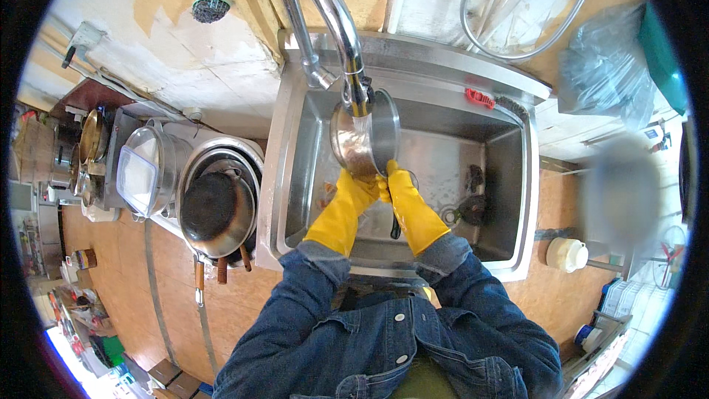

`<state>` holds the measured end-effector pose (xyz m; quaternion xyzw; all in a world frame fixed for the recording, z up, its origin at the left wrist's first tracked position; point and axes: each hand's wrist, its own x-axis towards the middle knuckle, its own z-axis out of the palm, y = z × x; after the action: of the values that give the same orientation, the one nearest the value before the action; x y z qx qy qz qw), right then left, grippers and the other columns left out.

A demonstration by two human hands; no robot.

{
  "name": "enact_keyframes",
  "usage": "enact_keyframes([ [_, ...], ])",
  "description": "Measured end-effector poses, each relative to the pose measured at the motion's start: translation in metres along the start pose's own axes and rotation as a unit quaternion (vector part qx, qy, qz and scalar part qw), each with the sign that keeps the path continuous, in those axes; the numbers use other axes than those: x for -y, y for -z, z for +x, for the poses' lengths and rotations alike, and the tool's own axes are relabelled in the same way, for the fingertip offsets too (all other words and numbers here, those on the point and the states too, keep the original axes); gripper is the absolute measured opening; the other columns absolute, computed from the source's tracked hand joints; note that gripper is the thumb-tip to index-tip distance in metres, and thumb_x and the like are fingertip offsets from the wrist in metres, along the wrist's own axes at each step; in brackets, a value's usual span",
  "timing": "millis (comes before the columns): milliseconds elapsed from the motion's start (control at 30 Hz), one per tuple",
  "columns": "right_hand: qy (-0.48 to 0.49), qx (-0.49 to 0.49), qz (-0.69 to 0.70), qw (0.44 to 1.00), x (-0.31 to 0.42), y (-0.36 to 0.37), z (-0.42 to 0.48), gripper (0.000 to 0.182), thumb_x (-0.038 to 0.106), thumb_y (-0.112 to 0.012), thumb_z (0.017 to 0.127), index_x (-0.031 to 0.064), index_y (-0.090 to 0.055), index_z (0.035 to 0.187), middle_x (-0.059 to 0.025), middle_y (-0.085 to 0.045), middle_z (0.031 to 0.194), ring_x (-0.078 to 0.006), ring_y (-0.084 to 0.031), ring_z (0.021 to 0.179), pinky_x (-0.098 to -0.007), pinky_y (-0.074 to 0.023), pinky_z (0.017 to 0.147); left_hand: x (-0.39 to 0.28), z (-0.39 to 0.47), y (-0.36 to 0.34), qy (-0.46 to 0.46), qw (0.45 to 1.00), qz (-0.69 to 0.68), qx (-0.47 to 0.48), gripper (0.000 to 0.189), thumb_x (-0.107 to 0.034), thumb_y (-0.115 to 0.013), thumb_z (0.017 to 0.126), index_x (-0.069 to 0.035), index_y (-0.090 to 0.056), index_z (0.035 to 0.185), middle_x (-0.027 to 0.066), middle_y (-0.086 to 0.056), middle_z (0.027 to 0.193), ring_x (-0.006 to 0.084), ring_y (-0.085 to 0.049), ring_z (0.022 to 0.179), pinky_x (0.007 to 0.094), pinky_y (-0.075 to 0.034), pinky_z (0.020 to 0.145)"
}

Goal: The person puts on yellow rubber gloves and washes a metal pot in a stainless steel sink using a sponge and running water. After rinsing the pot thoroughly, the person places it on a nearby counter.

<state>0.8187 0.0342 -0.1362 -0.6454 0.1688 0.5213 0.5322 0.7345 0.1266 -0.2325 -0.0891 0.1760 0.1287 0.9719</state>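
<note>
Both my hands wear yellow rubber gloves over the stainless-steel sink [532, 188]. A shiny metal pan [354, 144] is tilted beneath the chrome faucet [350, 39], and water runs onto it. My left hand [357, 191] grips the pan's lower edge. In my right hand [397, 183] is the near edge of a round glass lid or second vessel [386, 127], close against the pan; which of the two it is, I cannot tell. A black handle [395, 227] hangs below my hands. Dark scraps [472, 208] lie in the basin by the drain.
Stacked frying pans [213, 208] with wooden handles stand left of the sink, beside a large pot with a plastic container [137, 180]. A red-handled brush [479, 98] lies on the back rim. A green-handled scrubber [210, 8] hangs on the wall; a cream jug [566, 255] stands right.
</note>
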Motion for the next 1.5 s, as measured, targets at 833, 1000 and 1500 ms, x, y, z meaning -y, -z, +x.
enact_keyframes([
  [833, 0.128, -0.016, -0.209, 0.969, -0.039, 0.053, -0.022, 0.039, 0.044, -0.042, 0.091, 0.0075, -0.054, 0.095, -0.0067, -0.058, 0.063, -0.0191, -0.053, 0.047, -0.0341, -0.0426, 0.043, -0.018, -0.073, -0.031, -0.114, 0.739, 0.571, -0.339, 0.071, -0.062, -0.053, 0.079, -0.005, -0.046, 0.121, 0.0133, -0.057, 0.105, 0.0216, -0.056, 0.089, 0.0354, -0.047, 0.071],
  [1000, 0.079, -0.027, -0.349, 0.934, -0.042, 0.108, -0.039, 0.032, 0.035, -0.043, 0.092, 0.0062, -0.053, 0.082, -0.0057, -0.05, 0.059, -0.0162, -0.042, 0.042, -0.0306, -0.0334, 0.036, -0.008, -0.072, -0.044, -0.181, 0.728, 0.524, -0.404, 0.075, -0.064, -0.054, 0.077, -0.005, -0.044, 0.121, 0.0103, -0.054, 0.099, 0.0209, -0.055, 0.084, 0.0351, -0.047, 0.068],
  [1500, 0.013, 0.214, -0.169, 0.962, -0.06, 0.094, -0.013, 0.042, 0.045, -0.048, 0.09, 0.0039, -0.059, 0.085, -0.0005, -0.041, 0.049, -0.0096, -0.029, 0.032, -0.0263, -0.0236, 0.031, -0.02, -0.075, -0.004, -0.254, 0.756, 0.473, -0.375, 0.049, -0.053, -0.056, 0.082, -0.006, -0.062, 0.096, 0.0017, -0.055, 0.067, 0.0127, -0.046, 0.05, 0.0279, -0.034, 0.044],
])
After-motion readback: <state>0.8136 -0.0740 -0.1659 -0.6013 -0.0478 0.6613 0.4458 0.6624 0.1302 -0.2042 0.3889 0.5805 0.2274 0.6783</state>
